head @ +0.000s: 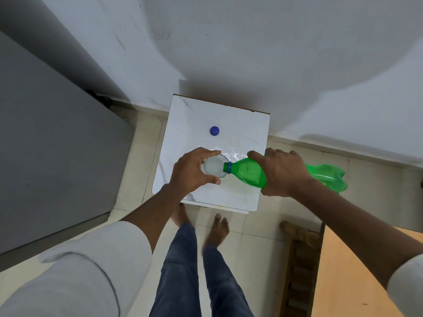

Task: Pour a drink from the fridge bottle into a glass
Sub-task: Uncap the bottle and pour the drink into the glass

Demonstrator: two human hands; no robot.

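left hand fingers curled round glass on tabletop | right hand gripped tilted green bottle, mouth over glass | blue cap far

A grey fridge stands at the left. A white table is against the wall. The floor is tiled.

Green bottle (blue neck ring), blue cap, clear glass, white marble-veined table, blue jeans
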